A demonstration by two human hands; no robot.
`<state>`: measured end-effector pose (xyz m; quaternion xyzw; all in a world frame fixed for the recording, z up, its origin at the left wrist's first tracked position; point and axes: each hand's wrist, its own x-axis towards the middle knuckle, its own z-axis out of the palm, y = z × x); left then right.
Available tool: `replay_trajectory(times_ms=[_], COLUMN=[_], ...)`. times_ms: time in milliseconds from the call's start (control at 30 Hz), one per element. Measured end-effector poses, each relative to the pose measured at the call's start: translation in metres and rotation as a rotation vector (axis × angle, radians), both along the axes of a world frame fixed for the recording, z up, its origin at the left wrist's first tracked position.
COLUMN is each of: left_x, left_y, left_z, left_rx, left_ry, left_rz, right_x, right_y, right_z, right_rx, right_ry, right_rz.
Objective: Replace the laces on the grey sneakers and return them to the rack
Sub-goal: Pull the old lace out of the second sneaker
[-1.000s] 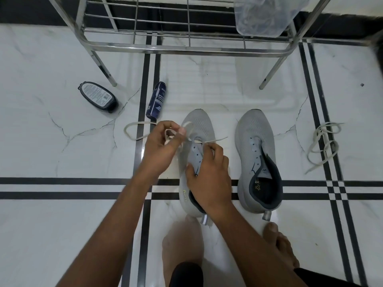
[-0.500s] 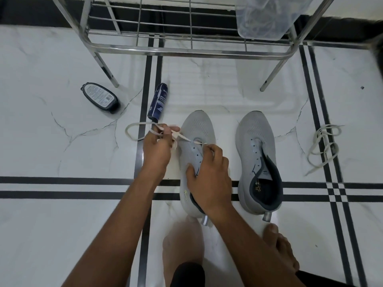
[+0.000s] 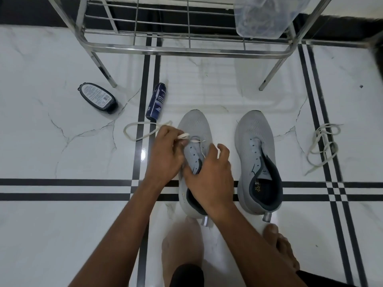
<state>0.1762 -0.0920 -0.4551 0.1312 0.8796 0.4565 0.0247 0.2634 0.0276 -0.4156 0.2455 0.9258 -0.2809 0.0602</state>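
Two grey sneakers stand side by side on the white marble floor, toes toward the rack. On the left sneaker (image 3: 194,125) a white lace (image 3: 132,131) passes through the front eyelets and loops out to the left on the floor. My left hand (image 3: 165,152) pinches that lace just left of the sneaker's tongue. Over the tongue and collar lies my right hand (image 3: 209,172), thumb against the tongue, fingers loosely spread. The right sneaker (image 3: 257,160) has no lace in it. A second white lace (image 3: 323,146) lies bunched on the floor at the right.
A steel shoe rack (image 3: 186,50) stands just beyond the sneakers, with a clear plastic bag (image 3: 263,15) on its right side. A dark oval container (image 3: 97,98) and a blue cleaner bottle (image 3: 156,102) lie at the left. My bare feet are below the sneakers.
My left hand has come down and back toward the sneaker with the lace, drawing it shorter across the toe. My right hand's fingers have lifted and spread over the tongue.
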Motion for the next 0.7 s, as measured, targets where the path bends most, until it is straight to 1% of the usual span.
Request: replay_trajectory(times_ms=[67, 100, 167, 233, 267, 300, 333, 433, 467, 500, 533, 567, 633, 700], left_x=[-0.002, -0.001, 0.000, -0.004, -0.007, -0.009, -0.009, -0.003, -0.002, -0.002, -0.006, -0.011, -0.022, -0.026], left_y=[0.001, 0.001, 0.002, 0.002, -0.001, -0.005, -0.012, -0.040, -0.048, -0.053, -0.056, -0.058, -0.060, -0.062], left_z=[0.001, 0.003, 0.011, 0.018, 0.020, 0.021, 0.019, -0.001, -0.007, -0.009, -0.008, -0.003, 0.005, 0.007], left_rx=[-0.007, 0.019, 0.191, 0.469, 0.555, 0.530, 0.397, -0.302, -0.483, -0.575, -0.595, -0.595, -0.630, -0.742], left_ry=[0.003, -0.039, -0.230, -0.457, -0.522, -0.526, -0.463, -0.121, 0.004, 0.093, 0.121, 0.092, -0.055, -0.169], left_rz=[-0.006, 0.021, 0.161, 0.328, 0.383, 0.391, 0.351, 0.082, 0.031, -0.004, -0.031, -0.060, -0.124, -0.193], right_x=[0.000, 0.002, 0.005, 0.006, 0.006, 0.006, 0.005, 0.003, 0.004, 0.004, 0.005, 0.005, 0.005, 0.005], right_y=[0.002, 0.003, 0.007, 0.010, 0.012, 0.013, 0.015, 0.018, 0.019, 0.020, 0.021, 0.022, 0.024, 0.026], right_z=[0.001, 0.001, 0.001, 0.001, 0.001, 0.001, 0.002, 0.003, 0.003, 0.003, 0.003, 0.003, 0.003, 0.003], right_rx=[0.002, -0.002, -0.010, -0.013, -0.014, -0.012, -0.011, -0.015, -0.018, -0.025, -0.032, -0.035, -0.036, -0.044], right_ry=[-0.015, -0.022, -0.039, -0.040, -0.038, -0.040, -0.048, -0.067, -0.069, -0.074, -0.078, -0.081, -0.089, -0.097], right_rz=[0.008, 0.012, 0.001, -0.014, -0.013, -0.012, -0.008, 0.008, 0.012, 0.018, 0.021, 0.026, 0.039, 0.057])
